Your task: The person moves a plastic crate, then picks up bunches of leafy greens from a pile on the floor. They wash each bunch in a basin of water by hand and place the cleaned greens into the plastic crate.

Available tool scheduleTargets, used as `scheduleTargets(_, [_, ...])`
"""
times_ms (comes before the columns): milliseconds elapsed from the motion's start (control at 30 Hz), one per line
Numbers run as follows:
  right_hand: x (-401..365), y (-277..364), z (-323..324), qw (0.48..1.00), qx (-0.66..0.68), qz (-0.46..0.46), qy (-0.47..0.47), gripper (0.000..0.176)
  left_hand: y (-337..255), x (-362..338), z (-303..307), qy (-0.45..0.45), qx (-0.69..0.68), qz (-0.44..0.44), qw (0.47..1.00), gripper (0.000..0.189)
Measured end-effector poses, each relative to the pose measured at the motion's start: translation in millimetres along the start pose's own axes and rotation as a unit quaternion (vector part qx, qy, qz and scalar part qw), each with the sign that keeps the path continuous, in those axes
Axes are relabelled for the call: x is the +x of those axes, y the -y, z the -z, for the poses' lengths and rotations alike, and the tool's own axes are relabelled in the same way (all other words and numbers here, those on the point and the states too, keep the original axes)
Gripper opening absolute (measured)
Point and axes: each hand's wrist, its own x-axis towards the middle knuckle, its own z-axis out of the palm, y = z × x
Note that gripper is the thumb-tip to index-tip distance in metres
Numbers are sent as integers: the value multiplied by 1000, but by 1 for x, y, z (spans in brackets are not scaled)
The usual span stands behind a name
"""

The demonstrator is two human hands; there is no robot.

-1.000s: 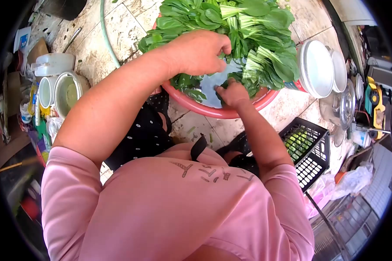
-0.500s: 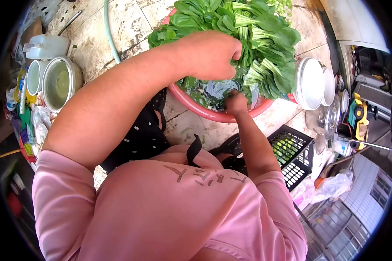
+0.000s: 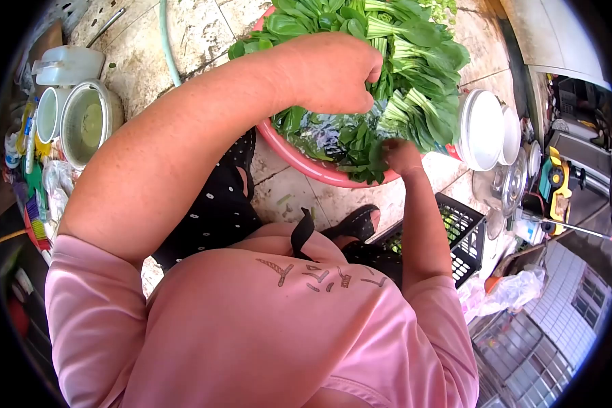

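A pink basin [image 3: 319, 172] of water holds a heap of leafy greens [image 3: 432, 61] with pale stems, piled at its far and right sides. My right hand [image 3: 402, 156] is closed at the basin's near right rim, on a bunch of wet greens [image 3: 364, 151] that spreads leftward over the water. My left hand [image 3: 340, 71] hovers over the basin against the heap, its fingers curled downward. The back of that hand hides whatever lies within its grasp.
White tubs [image 3: 481, 129] stand right of the basin. A black plastic crate [image 3: 466, 234] with green vegetables sits near my right forearm. To the left are a metal pot [image 3: 92, 122] and a translucent container [image 3: 68, 66]. A pale green hose [image 3: 168, 44] crosses the tiles.
My right hand has moved right toward the rim, and a bunch of greens now shows at its fingers. The left hand has shifted slightly farther away from me, still curled.
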Motion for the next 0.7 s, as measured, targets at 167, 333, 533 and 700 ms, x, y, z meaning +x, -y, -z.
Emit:
scheduleTargets(167, [34,54,-20,985,-148,-80,-42,45,-2,6,-3,13,-14,3,1000,40])
scheduleTargets(333, [42,60,-71,985,-145,-79,-46,44,0,10,-7,35,-5,22,999,40])
scheduleTargets(533, [35,49,-64,988,-87,-117,-55,42,11,14,-14,39,4,13,999,39])
scheduleTargets(700, [33,36,-58,986,-160,-26,-41,41,8,14,-13,40,0,8,999,39])
